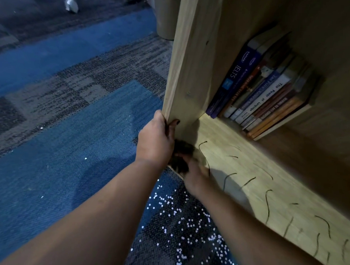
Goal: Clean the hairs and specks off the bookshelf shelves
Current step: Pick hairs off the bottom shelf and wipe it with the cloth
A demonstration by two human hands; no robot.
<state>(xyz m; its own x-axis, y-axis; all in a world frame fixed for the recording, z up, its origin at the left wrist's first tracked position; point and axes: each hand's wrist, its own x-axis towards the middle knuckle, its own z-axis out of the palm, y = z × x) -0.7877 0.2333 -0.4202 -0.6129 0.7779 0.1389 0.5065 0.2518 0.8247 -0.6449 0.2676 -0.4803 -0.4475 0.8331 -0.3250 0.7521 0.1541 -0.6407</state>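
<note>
Many dark hairs point(267, 204) lay strewn along the bottom shelf point(249, 155) — the gathering step appeared underway. Left hand point(155, 143), fingers clenched on the bookshelf side panel point(184, 72); right hand point(194, 173), blurred, fingers seemingly grasping a dark hair clump point(181, 154) at the corner. Next — judged — reaching rightward for strands well apart from the fingers.

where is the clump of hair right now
In the head view the clump of hair sits at the shelf's left front corner, against the bookshelf side panel, between the left hand and right hand.
</note>
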